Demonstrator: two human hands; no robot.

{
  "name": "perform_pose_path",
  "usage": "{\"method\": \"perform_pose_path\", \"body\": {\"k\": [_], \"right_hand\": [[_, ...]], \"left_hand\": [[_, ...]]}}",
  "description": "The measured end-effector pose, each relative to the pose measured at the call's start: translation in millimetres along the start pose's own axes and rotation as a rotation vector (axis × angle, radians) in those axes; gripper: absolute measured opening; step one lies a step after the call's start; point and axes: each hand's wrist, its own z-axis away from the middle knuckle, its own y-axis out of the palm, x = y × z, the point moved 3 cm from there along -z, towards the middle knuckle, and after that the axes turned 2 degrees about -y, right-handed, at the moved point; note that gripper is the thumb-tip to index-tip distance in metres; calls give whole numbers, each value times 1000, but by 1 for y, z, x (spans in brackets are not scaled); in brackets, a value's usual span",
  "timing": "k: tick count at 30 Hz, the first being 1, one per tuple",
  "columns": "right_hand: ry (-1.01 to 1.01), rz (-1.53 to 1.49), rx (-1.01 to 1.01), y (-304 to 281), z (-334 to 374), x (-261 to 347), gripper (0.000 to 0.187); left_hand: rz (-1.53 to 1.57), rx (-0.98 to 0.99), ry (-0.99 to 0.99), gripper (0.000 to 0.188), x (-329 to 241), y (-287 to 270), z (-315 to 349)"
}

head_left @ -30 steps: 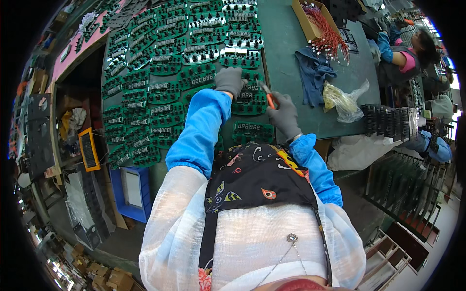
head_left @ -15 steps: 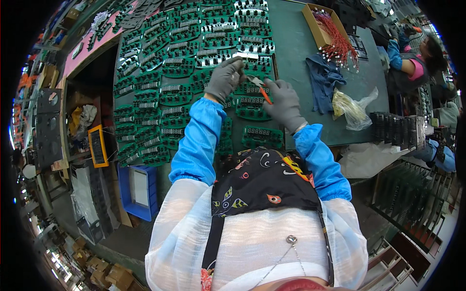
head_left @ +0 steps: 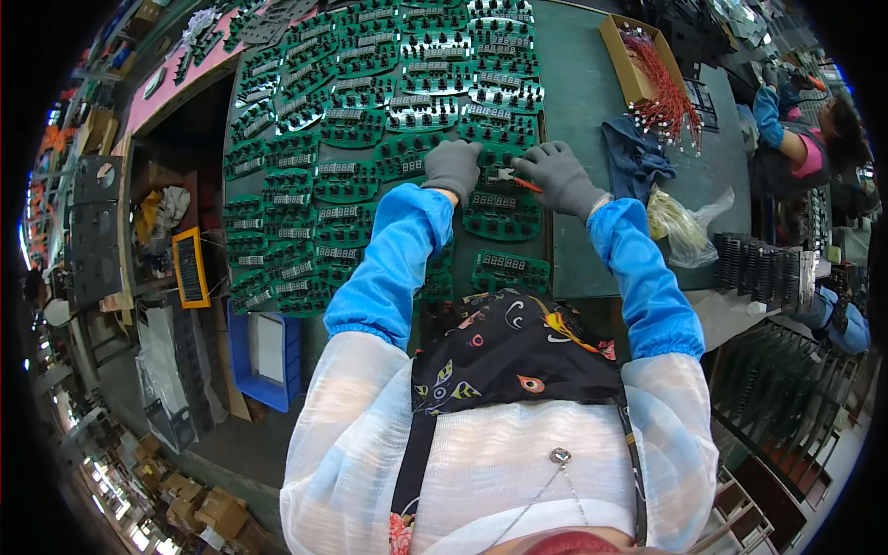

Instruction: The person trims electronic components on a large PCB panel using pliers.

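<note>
My left hand (head_left: 453,169), in a grey glove, is closed with its fingers curled at the left side of a green circuit board (head_left: 504,135). Whatever its fingertips hold, if anything, is hidden. Opposite it, my right gloved hand (head_left: 561,178) is shut on a pair of small cutting pliers with orange-red handles (head_left: 526,185). The metal jaws point left, over a circuit board with a digit display (head_left: 499,200). Two more boards lie nearer me, the closest being a separate circuit board (head_left: 511,271).
Rows of circuit boards (head_left: 347,127) cover the green table left and ahead. On the right are a cardboard box (head_left: 614,57) with red wires (head_left: 661,92), a blue cloth (head_left: 633,159) and a plastic bag (head_left: 689,227). A blue crate (head_left: 292,388) stands lower left. Another person (head_left: 800,148) works at far right.
My left hand has lowered and moved slightly right, with its fingers turned toward the board. The pliers have swung from upright to nearly level, jaws left. The whole view has shifted slightly.
</note>
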Motion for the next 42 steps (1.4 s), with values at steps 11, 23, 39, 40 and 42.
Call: {"method": "perform_pose_path", "body": {"k": [11,23,39,40,42], "right_hand": [[-311,124,54,7,-28,-22,62],[-508,6,50,8,-21,-32,43],[-631,113,-92,-6,-35,-47,50],[-656,146,-91,-5,-37,-46,48],[-683,175,-93,-4,-40,-44,46]], "left_hand": [[41,-185,-9,34,-3,15,5],[25,-221,-68,38,-3,19,9],[25,-171,-195,41,-10,26,7],[22,-170,-199,41,-12,22,7],[-11,-98,-220,44,-16,20,7]]}}
